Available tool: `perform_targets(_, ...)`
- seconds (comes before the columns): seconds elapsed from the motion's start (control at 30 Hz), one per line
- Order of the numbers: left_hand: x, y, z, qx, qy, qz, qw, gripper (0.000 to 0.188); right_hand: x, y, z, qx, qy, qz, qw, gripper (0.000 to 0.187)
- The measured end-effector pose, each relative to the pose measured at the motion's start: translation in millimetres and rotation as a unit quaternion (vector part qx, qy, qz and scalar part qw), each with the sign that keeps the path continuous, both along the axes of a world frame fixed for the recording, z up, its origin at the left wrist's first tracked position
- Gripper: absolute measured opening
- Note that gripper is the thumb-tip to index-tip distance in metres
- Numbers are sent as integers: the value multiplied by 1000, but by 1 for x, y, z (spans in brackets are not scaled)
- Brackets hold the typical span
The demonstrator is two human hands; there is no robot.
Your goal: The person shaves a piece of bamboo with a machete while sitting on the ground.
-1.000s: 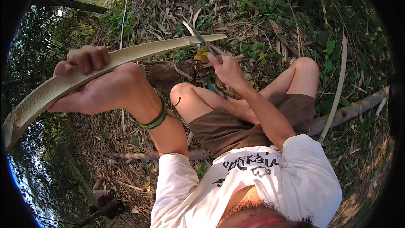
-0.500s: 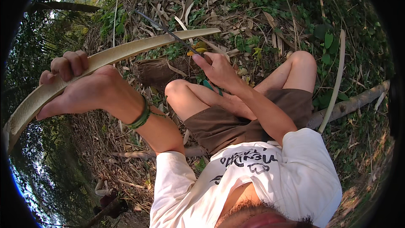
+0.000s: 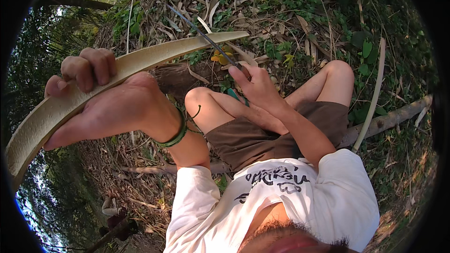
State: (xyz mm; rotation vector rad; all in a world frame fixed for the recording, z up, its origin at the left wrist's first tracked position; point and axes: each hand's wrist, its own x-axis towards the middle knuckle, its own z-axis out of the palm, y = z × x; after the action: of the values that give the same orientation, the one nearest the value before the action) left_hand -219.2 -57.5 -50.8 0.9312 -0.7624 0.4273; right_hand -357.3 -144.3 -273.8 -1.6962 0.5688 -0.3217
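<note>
My left hand point(image 3: 110, 98) is raised and closed round a long, curved, pale split-wood strip point(image 3: 154, 50), with the fingers over its far edge and the palm beneath. One end of the strip reaches toward the lower left rim, the other tapers to the right. A long, narrow dark blade point(image 3: 220, 50) crosses the strip near its tapered end. My right hand point(image 3: 255, 84) is shut on it in front of my knees; the handle is hidden inside the fist. Whether the blade touches the strip I cannot tell. A green cord bracelet point(image 3: 178, 129) circles my left wrist.
I sit cross-legged on leaf litter and low plants. A short log point(image 3: 171, 77) lies beyond my left knee, near a yellow object point(image 3: 224, 58). At the right, a second pale strip point(image 3: 376, 84) leans across a thick pole point(image 3: 389, 119). Trees stand at the left.
My left hand and the strip have shifted a little to the right and look larger. The right hand has drawn the blade slightly toward me and to the right.
</note>
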Motion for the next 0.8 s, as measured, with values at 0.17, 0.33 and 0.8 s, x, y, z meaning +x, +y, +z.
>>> perform_targets(0.17, 1, -22, 2, 6, -8, -14, 1000, 82, 23, -30, -51, -11, 11, -64, 998, 62)
perform_targets(0.33, 8, -11, 1, 3, -10, 5, 1000, 84, 36, -46, -76, 0, 34, -105, 994, 61)
perform_targets(0.8, 22, 3, 2, 8, -10, 61, 998, 86, 32, -49, -132, -8, 139, -51, 989, 70)
